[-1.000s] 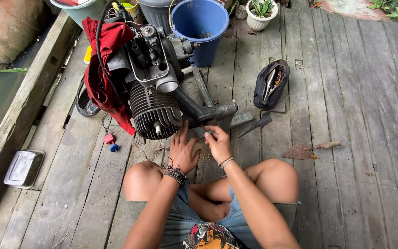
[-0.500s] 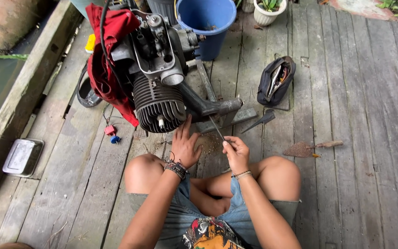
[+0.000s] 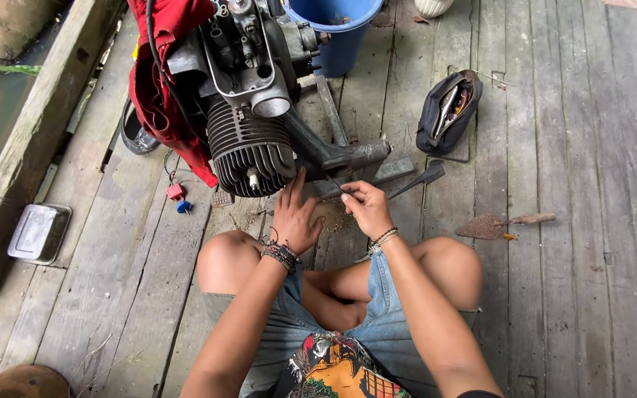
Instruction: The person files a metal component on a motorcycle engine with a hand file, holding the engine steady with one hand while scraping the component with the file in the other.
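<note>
- We see our left hand (image 3: 294, 217) lying flat with its fingers spread open, holding nothing, fingertips reaching up to the lower edge of the engine (image 3: 248, 110).
- Our right hand (image 3: 366, 208) is closed around a thin dark rod (image 3: 333, 182), which points up and left toward the engine's exhaust pipe (image 3: 333, 153).
- The engine sits on the wooden deck (image 3: 576, 295) just ahead of our crossed legs, its finned cylinder facing us and a red cloth (image 3: 160, 88) draped on its left side.
- A blue bucket (image 3: 344, 29) stands behind the engine.
- An open black tool pouch (image 3: 447, 110) lies to the right, well apart from our hands.
- A rusty trowel (image 3: 503, 225) lies near our right knee.
- A small metal tray (image 3: 38, 232) rests far left by the deck's edge.
</note>
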